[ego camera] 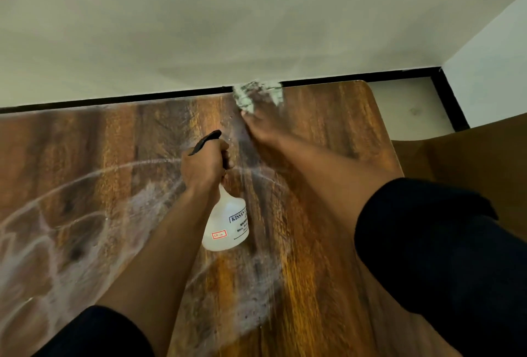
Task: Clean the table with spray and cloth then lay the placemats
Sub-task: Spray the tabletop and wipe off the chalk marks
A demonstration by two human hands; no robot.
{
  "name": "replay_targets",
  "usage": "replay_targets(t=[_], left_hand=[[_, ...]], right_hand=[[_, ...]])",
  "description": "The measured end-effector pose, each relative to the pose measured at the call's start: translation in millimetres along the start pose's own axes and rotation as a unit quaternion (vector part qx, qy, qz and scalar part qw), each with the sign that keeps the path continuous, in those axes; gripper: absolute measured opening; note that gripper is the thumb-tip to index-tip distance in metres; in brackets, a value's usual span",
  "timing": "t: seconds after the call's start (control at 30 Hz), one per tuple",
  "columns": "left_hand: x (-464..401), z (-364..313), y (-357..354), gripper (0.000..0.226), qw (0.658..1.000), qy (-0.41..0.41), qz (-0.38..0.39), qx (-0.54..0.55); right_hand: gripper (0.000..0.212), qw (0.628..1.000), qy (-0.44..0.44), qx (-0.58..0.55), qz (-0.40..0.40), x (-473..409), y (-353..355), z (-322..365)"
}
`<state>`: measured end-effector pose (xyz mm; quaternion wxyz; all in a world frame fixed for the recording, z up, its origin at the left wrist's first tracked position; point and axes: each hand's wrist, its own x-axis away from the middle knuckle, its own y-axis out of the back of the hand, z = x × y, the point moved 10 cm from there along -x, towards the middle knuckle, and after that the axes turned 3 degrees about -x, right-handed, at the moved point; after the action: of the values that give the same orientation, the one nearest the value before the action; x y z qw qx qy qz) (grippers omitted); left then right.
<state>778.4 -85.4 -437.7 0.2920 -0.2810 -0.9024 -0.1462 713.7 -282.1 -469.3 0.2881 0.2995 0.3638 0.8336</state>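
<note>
Head view: at the wooden table [328, 134], the right hand [261, 121] presses a blurred cloth [251, 94] along its far edge; finger spread unclear. Nearer mid-table, the left hand [205, 165] grips the spray bottle [226, 222] aloft, likely ready to respray. No placemats visible.

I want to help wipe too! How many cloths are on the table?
1. The cloth is at the table's far edge by the wall, under the right hand. It looks blurred; none other shows.
</note>
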Motion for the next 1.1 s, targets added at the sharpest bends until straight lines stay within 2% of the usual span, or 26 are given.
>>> replay_targets(t=[0.1, 0.2, 0.33, 0.47, 0.6, 0.7, 0.77, 0.93, 1.1], left_hand=[[-1.2, -6.5, 6.3, 0.028, 1.0, -0.004, -0.005, -0.006], [-6.2, -10.7, 12.0, 0.027, 1.0, -0.003, -0.022, -0.001], [-9.9, -13.8, 16.4, 0.017, 0.999, -0.001, -0.047, -0.004], [-17.5, -14.0, 13.6, 0.023, 1.0, -0.012, -0.027, -0.005], [-20.5, -7.8, 15.5, 0.023, 1.0, -0.001, -0.018, -0.006], [-20.3, -2.9, 26.4, 0.036, 1.0, 0.007, -0.027, -0.003], [-19.5, -1.1, 35.1, 0.039, 1.0, 0.006, -0.031, 0.002], [-15.9, 3.5, 64.4, 0.039, 0.999, 0.015, -0.042, 0.013], [-13.1, 5.3, 99.9, 0.038, 0.996, 0.031, -0.08, 0.009]], right_hand=[[0.062, 0.994, 0.083, 0.045, 0.054, 16.1, -32.3, 39.0], [0.061, 0.992, 0.096, 0.05, 0.06, 20.3, -17.9, 23.0], [0.063, 0.998, -0.004, 0.054, -0.017, 22.0, 38.4, -53.4], [0.064, 0.991, -0.092, 0.058, -0.075, 34.7, 85.5, -132.6], [0.065, 0.983, -0.154, 0.053, -0.089, 35.2, 93.8, -149.8], [0.065, 0.977, -0.185, 0.042, -0.098, 26.8, 83.4, -129.1], [0.065, 0.981, -0.167, 0.043, -0.09, 18.8, 66.2, -102.8], [0.065, 0.996, -0.043, 0.049, -0.053, 9.3, -5.9, 8.3], [0.066, 0.992, 0.08, 0.083, 0.057, 17.0, -79.4, 103.0]])
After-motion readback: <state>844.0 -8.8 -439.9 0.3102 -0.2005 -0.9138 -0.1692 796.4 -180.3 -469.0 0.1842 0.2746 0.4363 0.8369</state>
